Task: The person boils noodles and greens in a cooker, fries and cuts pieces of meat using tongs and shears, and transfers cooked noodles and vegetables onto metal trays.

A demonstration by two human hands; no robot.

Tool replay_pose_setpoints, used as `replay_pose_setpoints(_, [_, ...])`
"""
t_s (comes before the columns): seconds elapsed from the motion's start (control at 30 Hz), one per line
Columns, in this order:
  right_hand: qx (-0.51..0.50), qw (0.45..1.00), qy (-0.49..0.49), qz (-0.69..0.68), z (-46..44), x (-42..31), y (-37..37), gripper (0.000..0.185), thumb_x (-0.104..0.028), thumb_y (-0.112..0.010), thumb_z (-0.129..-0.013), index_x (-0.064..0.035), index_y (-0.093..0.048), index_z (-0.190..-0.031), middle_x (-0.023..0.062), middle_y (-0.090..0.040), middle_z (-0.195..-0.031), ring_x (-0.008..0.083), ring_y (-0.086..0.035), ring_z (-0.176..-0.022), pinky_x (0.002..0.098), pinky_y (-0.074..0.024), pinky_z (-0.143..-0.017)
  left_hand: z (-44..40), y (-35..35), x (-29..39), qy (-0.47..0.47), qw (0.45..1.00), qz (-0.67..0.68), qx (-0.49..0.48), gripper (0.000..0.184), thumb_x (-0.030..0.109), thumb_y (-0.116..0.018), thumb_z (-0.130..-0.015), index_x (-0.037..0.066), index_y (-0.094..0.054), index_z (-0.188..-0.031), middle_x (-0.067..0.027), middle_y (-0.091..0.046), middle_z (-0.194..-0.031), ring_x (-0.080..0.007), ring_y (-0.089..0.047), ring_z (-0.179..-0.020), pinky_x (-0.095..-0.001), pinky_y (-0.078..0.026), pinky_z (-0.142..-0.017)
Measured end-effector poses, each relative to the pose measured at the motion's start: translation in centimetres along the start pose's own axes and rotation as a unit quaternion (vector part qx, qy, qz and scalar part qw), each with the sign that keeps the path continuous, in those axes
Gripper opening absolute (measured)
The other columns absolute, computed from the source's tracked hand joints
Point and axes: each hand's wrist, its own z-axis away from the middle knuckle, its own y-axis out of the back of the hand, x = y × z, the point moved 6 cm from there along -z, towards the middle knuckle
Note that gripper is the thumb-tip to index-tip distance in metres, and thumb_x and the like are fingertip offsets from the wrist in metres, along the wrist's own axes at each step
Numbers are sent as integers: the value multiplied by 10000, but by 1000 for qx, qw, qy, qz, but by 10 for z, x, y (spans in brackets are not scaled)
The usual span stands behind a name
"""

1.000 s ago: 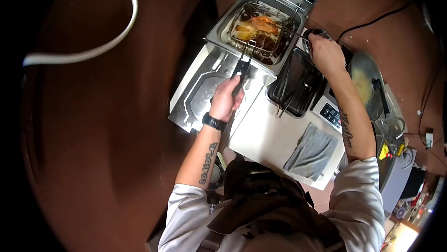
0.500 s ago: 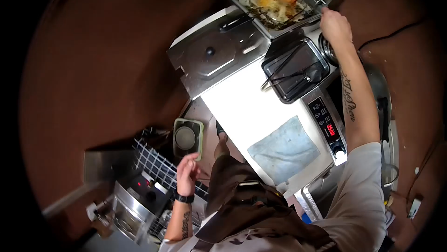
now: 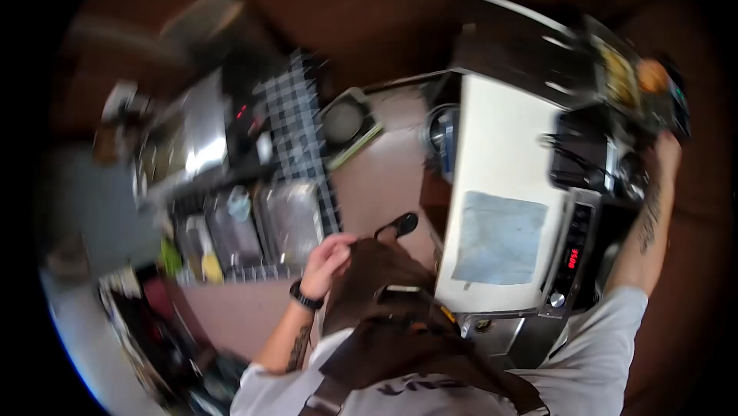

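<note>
My right hand (image 3: 667, 152) is stretched out to the far right, beside a metal fryer (image 3: 647, 109) with frying food (image 3: 619, 74) and an orange piece (image 3: 652, 76) in it. Its fingers are closed around what looks like the fryer basket's handle, though blur hides the grip. My left hand (image 3: 329, 262) hangs in front of my thigh, fingers loosely bent and nothing in them. A black tray (image 3: 578, 162) with dark utensils lies near my right forearm. A blue-grey cloth (image 3: 501, 238) lies flat on the white counter (image 3: 492, 135).
A control panel (image 3: 570, 255) with red digits borders the counter. To the left stand a shiny metal appliance (image 3: 184, 135), a wire rack (image 3: 296, 112) and clear containers (image 3: 288, 220). A square bin (image 3: 346, 128) sits on the floor beyond my shoe (image 3: 403, 223).
My view has swung left, so the counter and fryer now appear further right and more of the left side shows. My right hand stays beside the fryer; my left hand remains low.
</note>
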Motion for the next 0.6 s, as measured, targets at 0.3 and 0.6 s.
replay_pose_setpoints(0.3, [-311,933,86,-157,350,-97,-105,177,-245,-606,-984,-71,-635,-998,-59,-518,-670,16,-403,-427,182,-247,-328,120,64,-59,-35,995,71,67,287,170,-614,-981,29,-605,-1230,59,-547,-782,-22,-489,-694,-183,-394,-603])
replay_pose_setpoints(0.6, [-599,784,-143,-79,780,27,-346,89,-114,-584,-948,-55,-625,-897,4,-559,-622,115,-527,-432,231,-320,-338,244,166,-142,3,992,-14,122,270,151,-658,-953,10,-636,-1182,73,-543,-735,-11,-485,-676,-181,-407,-621])
